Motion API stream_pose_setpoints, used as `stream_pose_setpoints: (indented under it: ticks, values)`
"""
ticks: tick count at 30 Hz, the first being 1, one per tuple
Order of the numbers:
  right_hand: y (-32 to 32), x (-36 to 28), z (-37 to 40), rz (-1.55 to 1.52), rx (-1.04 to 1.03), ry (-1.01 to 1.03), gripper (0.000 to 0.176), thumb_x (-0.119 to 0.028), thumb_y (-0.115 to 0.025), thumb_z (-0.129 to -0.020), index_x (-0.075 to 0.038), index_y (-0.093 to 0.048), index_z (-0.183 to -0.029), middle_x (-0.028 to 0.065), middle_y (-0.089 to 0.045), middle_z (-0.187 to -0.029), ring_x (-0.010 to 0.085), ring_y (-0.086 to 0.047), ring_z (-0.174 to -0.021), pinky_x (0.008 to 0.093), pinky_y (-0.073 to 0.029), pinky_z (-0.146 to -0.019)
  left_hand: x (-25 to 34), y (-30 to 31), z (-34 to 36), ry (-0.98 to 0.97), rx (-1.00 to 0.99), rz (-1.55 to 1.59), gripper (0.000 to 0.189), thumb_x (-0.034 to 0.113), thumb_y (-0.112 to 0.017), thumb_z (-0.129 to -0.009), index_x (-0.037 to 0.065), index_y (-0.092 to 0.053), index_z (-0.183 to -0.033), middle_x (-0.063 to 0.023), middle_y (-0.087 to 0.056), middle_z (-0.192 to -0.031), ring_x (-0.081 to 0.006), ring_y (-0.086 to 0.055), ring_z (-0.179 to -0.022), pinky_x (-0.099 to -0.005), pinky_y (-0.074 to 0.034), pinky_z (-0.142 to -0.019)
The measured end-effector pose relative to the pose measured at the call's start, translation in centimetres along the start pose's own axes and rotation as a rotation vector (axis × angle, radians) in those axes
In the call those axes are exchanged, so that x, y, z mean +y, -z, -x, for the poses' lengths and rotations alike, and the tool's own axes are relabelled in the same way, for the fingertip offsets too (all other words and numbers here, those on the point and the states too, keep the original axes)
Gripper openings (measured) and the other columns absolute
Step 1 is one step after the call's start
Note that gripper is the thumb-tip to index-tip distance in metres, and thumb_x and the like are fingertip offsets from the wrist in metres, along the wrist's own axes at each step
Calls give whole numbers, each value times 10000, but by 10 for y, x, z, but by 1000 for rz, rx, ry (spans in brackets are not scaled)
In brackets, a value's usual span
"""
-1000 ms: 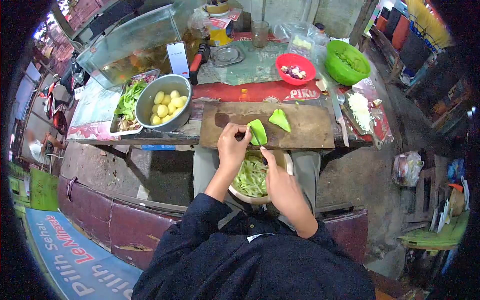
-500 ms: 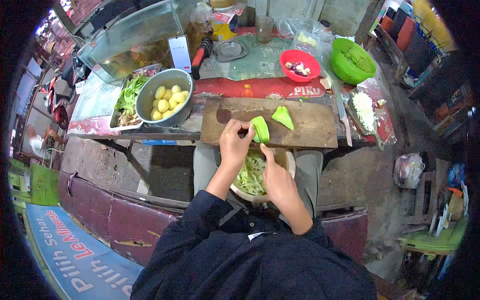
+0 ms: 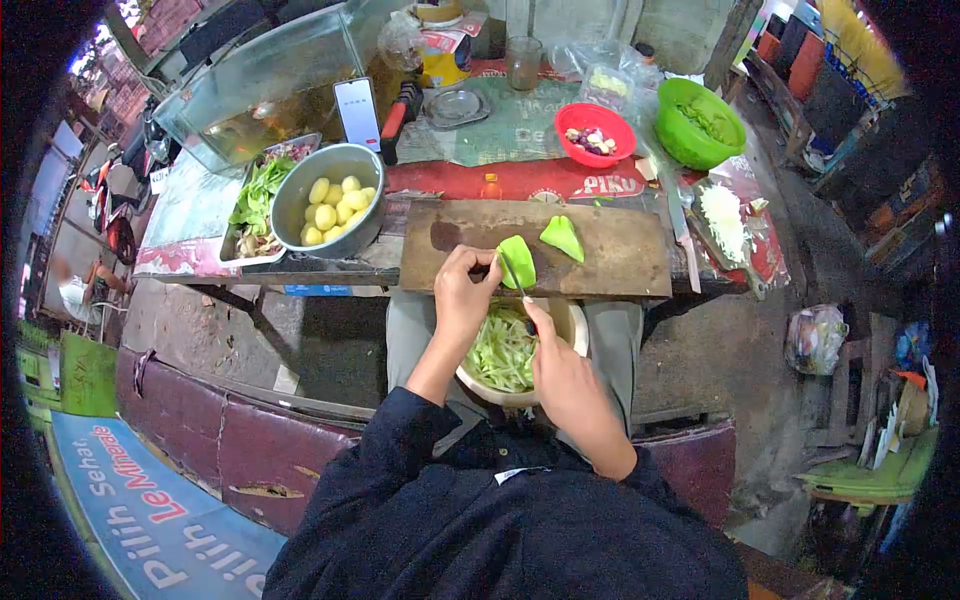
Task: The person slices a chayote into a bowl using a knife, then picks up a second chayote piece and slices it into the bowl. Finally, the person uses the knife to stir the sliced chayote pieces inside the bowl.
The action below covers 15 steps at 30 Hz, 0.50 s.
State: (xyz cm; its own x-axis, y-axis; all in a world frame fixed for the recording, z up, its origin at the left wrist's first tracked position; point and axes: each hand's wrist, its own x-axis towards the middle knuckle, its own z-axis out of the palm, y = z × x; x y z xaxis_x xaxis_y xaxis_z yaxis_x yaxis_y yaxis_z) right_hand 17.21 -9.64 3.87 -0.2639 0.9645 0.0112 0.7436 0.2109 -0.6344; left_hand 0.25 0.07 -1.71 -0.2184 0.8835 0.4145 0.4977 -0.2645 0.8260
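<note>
On the wooden board (image 3: 620,250), my left hand (image 3: 466,292) pinches the left side of a green vegetable piece (image 3: 519,262) near the front edge. My right hand (image 3: 563,378) is closed on a knife, its thin blade (image 3: 512,271) lying against that piece. A second green piece (image 3: 562,238) rests farther right on the board. Below the board's front edge, a pale bowl (image 3: 577,326) between the knees holds thin light-green strips (image 3: 500,350).
At left stand a grey pot (image 3: 284,196) of peeled potatoes and a phone (image 3: 357,112). A red bowl (image 3: 594,135), a green basket (image 3: 698,124) and another knife (image 3: 686,240) are at right. Far left sits a person (image 3: 75,290).
My right hand and the knife have shifted slightly down and right. The held piece is tilted differently, with the blade now across its face. The view has moved slightly.
</note>
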Motion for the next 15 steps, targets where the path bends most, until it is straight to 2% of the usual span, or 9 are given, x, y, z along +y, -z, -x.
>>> stream_pose_setpoints:
  ticks: [1, 8, 15]
  values:
    - [-3, 1, -1, 12, -7, -5, 655, -95, -504, -983, -194, -268, -1586, 291, -679, -979, 498, -678, -796, 610, -542, -717, 0, 0, 1, 15, -22, -7, 69, 59, -763, -867, 1, -742, -898, -123, -727, -940, -264, -710, -860, -350, -549, -787]
    - [0, -3, 1, 2, -8, -57, 671, -85, -500, -976, -198, -257, -1592, 286, -680, -984, 502, -681, -793, 612, -547, -715, -1, -4, 5, -49, 24, -43, 71, 55, -758, -871, 3, -716, -897, -120, -718, -937, -269, -703, -849, -352, -547, -759]
    - [-5, 4, -1, -16, 3, -32, 674, -81, -507, -972, -205, -264, -1588, 289, -681, -993, 505, -680, -797, 614, -545, -723, 7, -5, 3, -11, 58, -54, 73, 65, -756, -884, 11, -709, -901, -116, -667, -874, -266, -661, -755, -352, -528, -695]
